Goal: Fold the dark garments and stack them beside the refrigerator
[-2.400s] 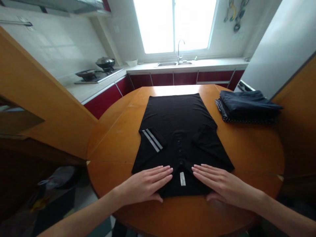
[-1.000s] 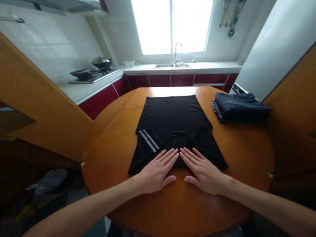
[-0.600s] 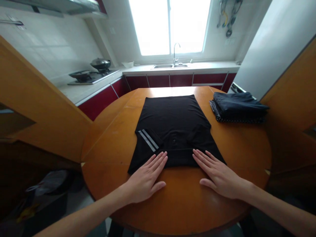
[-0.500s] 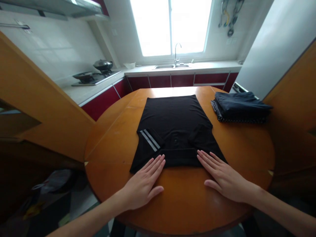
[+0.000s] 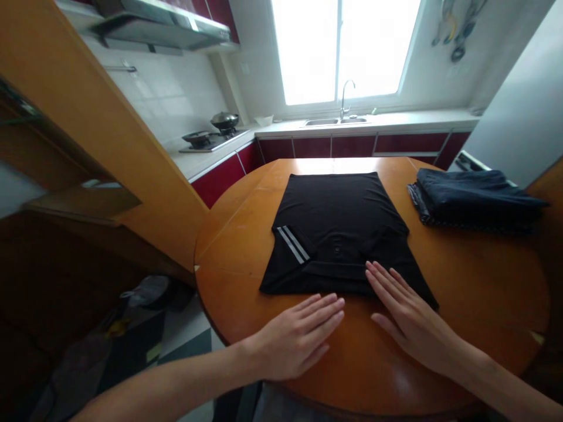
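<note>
Resting flat, your right hand (image 5: 407,321) touches the black, grey-striped fabric shirt (image 5: 341,208) on the round orange-brown wooden worktop (image 5: 235,249), likely to steady it; your left hand (image 5: 297,337), fingers straight, holding nothing, is just beside the shirt's near edge.

The black shirt (image 5: 343,205) lies flat on the table (image 5: 237,252), lightly creased, its hem at the far side, one folded-in sleeve (image 5: 294,245) showing two pale stripes, its near edge folded over.
</note>
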`<state>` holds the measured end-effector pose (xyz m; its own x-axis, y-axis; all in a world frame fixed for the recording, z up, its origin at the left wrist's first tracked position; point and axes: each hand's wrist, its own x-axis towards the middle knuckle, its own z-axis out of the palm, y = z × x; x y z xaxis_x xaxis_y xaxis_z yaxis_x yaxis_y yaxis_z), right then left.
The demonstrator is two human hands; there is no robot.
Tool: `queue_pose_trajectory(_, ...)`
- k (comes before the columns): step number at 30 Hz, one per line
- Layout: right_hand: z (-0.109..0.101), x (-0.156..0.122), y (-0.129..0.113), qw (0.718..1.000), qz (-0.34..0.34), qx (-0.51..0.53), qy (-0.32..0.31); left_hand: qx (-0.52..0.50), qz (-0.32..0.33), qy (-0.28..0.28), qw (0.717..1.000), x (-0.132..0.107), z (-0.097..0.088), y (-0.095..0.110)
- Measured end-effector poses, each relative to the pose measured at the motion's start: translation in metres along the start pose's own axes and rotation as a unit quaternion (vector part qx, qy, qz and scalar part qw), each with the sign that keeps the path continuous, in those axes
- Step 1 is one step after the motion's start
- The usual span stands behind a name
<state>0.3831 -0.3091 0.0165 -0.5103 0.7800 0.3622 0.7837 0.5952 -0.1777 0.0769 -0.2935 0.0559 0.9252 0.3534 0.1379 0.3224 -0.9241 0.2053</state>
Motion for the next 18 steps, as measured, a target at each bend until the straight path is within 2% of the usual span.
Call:
queue_pose_trajectory(4,0.013,0.034,-0.002,0.999,-0.033,0.012,-0.015,0.014,-0.046,0.008,0.999,0.036,0.004,-0.034)
queue_pose_trajectory(8,0.021,0.043,0.003,0.998,-0.022,0.030,-0.058,0.024,-0.060,-0.020,0.998,0.045,0.015,-0.063)
queue_pose_trajectory(13,0.017,0.043,0.002,0.996,0.000,0.040,-0.085,0.022,-0.058,-0.012,0.998,0.041,0.021,-0.071)
queue_pose_trajectory(18,0.015,0.048,0.004,0.997,-0.010,0.030,-0.073,0.022,-0.059,0.009,0.998,0.044,0.023,-0.075)
